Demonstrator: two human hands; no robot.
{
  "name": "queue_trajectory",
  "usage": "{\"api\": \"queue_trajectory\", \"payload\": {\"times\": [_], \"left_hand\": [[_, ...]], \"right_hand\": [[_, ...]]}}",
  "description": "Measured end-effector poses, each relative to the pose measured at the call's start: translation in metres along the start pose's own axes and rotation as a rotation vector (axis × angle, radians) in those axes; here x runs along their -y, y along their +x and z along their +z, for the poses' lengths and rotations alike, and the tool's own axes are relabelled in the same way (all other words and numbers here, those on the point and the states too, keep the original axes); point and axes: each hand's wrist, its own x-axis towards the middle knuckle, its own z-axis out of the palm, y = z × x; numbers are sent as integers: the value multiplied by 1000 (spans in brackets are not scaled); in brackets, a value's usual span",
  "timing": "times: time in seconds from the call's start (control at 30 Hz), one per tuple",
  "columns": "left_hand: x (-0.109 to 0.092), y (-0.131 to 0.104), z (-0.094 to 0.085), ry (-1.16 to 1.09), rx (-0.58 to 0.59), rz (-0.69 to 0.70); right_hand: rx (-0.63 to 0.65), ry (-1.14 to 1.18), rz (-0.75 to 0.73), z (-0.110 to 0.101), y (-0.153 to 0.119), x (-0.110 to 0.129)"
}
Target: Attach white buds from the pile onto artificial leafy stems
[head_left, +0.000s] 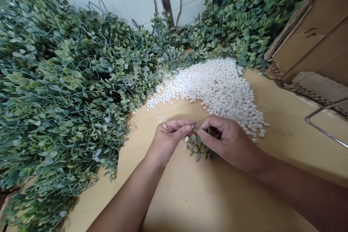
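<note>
Over the tan tabletop (190, 188), my two hands nearly meet at the fingertips. My right hand (223, 134) is closed on a small green leafy sprig (199, 148), whose leaves hang below the fingers. My left hand (174, 132) pinches thumb against forefinger at the sprig's upper left; what lies between those fingertips is too small to make out. One small white piece (186, 139) shows on the sprig's left side, just under my left fingertips. Behind both hands spreads a heap of small white pieces (217, 83).
Artificial greenery (67, 79) is piled high along the left, with more foliage (244, 14) at the back right. A cardboard box (315, 40) stands at the right, near a bent metal rod (326, 130). A few thin white bits (161, 118) lie beyond my left hand.
</note>
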Motion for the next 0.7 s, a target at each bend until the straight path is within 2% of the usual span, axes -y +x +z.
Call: {"api": "queue_trajectory", "payload": {"times": [0.7], "left_hand": [[-2, -1, 3, 38, 18, 26]], "right_hand": [[7, 52, 13, 1, -1, 0]]}}
